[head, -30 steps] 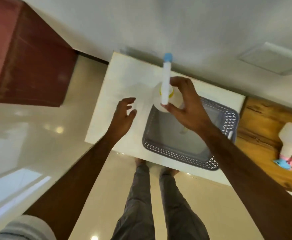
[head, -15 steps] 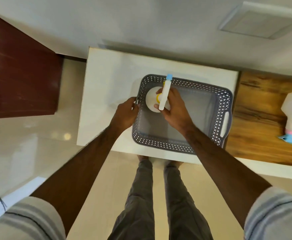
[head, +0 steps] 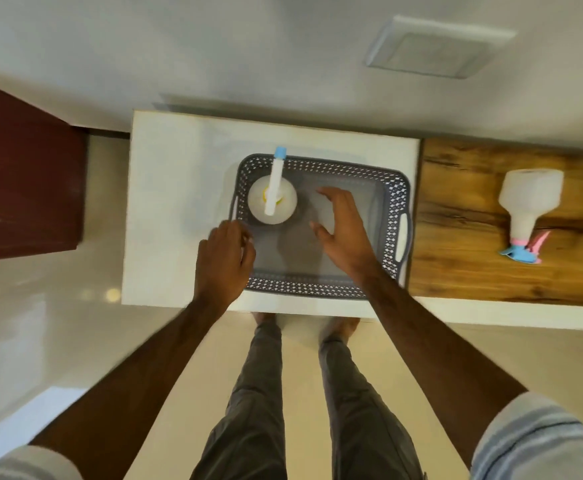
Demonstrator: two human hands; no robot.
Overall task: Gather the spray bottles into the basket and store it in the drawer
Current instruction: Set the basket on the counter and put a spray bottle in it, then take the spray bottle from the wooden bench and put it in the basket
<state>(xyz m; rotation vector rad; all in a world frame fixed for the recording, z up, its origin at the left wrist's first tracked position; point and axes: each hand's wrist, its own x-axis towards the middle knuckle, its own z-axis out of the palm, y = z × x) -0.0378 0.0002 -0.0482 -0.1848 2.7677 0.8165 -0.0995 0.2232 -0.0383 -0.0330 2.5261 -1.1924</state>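
Observation:
A grey perforated basket (head: 392,188) sits on a white cabinet top (head: 179,174). Inside its left end stands a white spray bottle (head: 272,199) with a blue nozzle tip and a yellow collar, upright and free of any hand. My left hand (head: 222,261) grips the basket's near-left rim. My right hand (head: 343,230) hovers over the basket's middle, fingers spread, holding nothing. A second white spray bottle (head: 529,199) with a pink and blue trigger lies on its side on the wooden top (head: 456,237) to the right.
A dark red cabinet (head: 23,188) stands to the left, across a strip of glossy floor. The wall runs behind both tops. My legs and bare feet are just in front of the white cabinet.
My right hand set the bottle down in the basket's left end, let go and pulled back to the right. My left hand stayed at the basket's left rim.

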